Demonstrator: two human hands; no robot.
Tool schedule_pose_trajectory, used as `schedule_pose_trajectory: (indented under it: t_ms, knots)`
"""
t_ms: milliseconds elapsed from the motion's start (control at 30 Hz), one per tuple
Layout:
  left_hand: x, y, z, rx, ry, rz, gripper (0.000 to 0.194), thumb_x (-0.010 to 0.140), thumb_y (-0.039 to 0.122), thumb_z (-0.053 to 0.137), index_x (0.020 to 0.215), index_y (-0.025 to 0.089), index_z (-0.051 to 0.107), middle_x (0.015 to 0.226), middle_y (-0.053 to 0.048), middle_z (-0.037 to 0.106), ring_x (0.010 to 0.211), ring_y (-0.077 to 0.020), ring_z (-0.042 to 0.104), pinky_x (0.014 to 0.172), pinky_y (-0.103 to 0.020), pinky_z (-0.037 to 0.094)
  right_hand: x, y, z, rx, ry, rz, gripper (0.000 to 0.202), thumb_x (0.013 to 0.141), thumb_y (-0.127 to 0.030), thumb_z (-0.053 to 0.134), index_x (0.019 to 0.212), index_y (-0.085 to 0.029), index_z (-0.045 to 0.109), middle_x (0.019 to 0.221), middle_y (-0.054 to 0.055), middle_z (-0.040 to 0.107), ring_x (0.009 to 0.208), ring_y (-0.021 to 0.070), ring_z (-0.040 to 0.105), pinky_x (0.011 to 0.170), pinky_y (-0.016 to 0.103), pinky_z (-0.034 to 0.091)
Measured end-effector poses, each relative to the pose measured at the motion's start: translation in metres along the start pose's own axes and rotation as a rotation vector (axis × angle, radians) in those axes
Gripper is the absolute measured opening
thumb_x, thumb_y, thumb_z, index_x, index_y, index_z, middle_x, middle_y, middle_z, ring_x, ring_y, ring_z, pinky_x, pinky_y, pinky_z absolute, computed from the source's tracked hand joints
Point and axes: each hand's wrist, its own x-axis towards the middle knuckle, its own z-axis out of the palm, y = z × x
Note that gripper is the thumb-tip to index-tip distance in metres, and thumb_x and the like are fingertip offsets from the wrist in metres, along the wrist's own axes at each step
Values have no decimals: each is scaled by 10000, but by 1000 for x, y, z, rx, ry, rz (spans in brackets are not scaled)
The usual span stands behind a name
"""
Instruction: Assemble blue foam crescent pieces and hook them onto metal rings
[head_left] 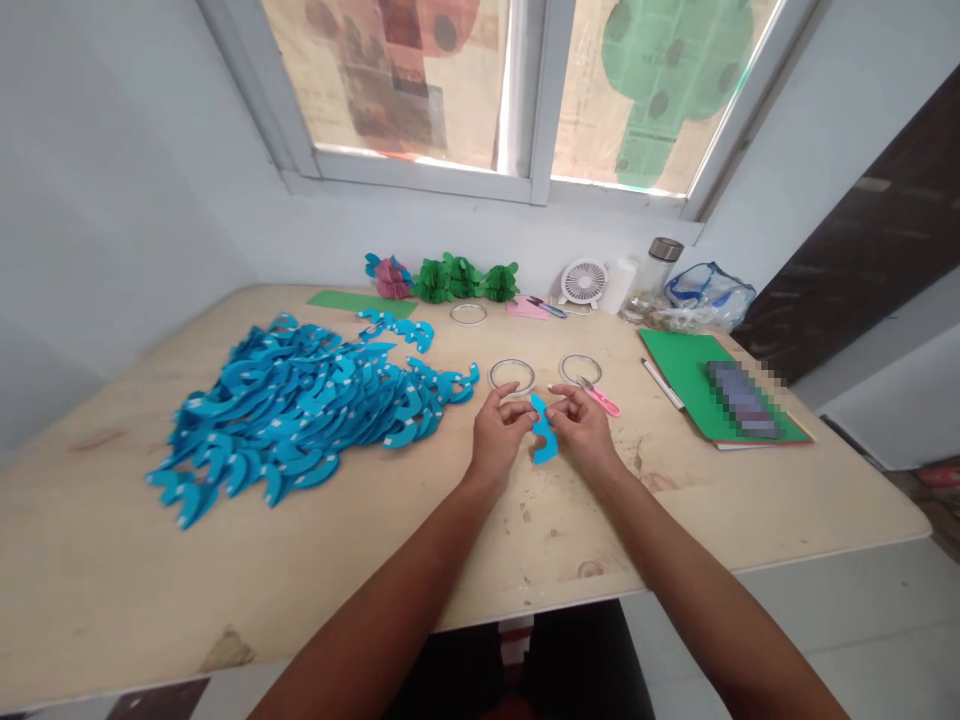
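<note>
A small curved blue paper piece [545,440] is held up between my two hands, just above the wooden table. My left hand [501,425] pinches its left side with thumb and fingertips. On the other side, my right hand [577,420] grips its right edge the same way. To the left lies a big heap of curved blue paper pieces [300,400], many with small white patches. Beyond my hands are two metal rings, the left ring [511,375] and the right ring [580,369]. Beside my right hand rest pink-handled scissors [606,403].
Along the wall stand green paper shapes [459,278], a pink and blue paper shape [391,277], a small white fan [584,283] and a glass bottle [660,270]. A pen [662,384] lies beside a green sheet [682,365] at right. Another ring [469,315] sits farther back.
</note>
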Motion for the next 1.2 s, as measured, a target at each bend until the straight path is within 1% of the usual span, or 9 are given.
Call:
schedule_pose_trajectory:
  t_ms: [100,167,333,500,633,800,933,1067,1200]
  knots:
    - [-3,0,2,9,33,68,523,586,129,668,1096,148,552,710,-2,663,678,-126,619,663,-244,485,-1,0,1,-1,-25,3,411,640,-262,642,1020,-187,507,638,-31,584,505,107,518,489,232,403]
    - [-3,1,3,20,49,83,511,588,127,663,1089,152,563,699,3,659,658,-123,615,633,-231,481,-2,0,3,-10,-36,2,400,646,-258,637,1017,-187,504,639,-31,580,510,106,513,488,231,396]
    - [-3,3,2,37,83,17,540,593,153,654,1124,168,552,703,3,656,554,-107,578,458,-183,417,-5,-2,7,-72,-81,-48,387,661,-232,624,1025,-183,504,620,-43,553,518,94,478,489,218,365]
    - [-3,4,2,19,85,39,529,595,122,649,1116,139,558,707,-13,674,614,-105,606,540,-177,453,-6,0,9,-96,-84,-83,453,669,-217,621,1093,-192,464,604,-62,540,519,92,466,503,217,356]
    - [-4,6,3,16,86,11,541,601,119,647,1132,137,553,744,-30,690,598,-104,604,523,-176,451,-5,1,9,-85,-66,-89,472,673,-222,621,1114,-193,455,601,-62,539,532,99,478,518,224,360]
    - [-3,6,2,18,90,8,534,607,119,646,1133,135,554,710,-28,689,598,-111,613,524,-181,455,-6,-1,8,-103,-79,-88,456,679,-243,617,1106,-203,462,607,-59,545,540,112,496,510,230,357]
    - [-2,5,0,39,107,8,513,615,97,629,1122,130,558,699,-28,690,599,-114,620,538,-188,465,-7,-5,7,-122,-41,-108,360,698,-261,601,1038,-197,505,655,-31,578,585,124,523,532,235,379]
    - [-1,6,-1,92,127,32,485,632,76,608,1113,118,561,689,-30,690,622,-124,636,564,-199,482,-6,-9,7,-129,20,-137,227,715,-283,587,919,-188,557,691,-9,590,611,125,528,551,235,391]
    - [-4,12,0,156,107,101,434,653,45,577,1083,104,568,753,-53,708,683,-138,659,620,-215,503,-7,-9,7,-169,-9,-127,162,717,-301,588,824,-179,593,691,0,588,607,125,520,553,237,389]
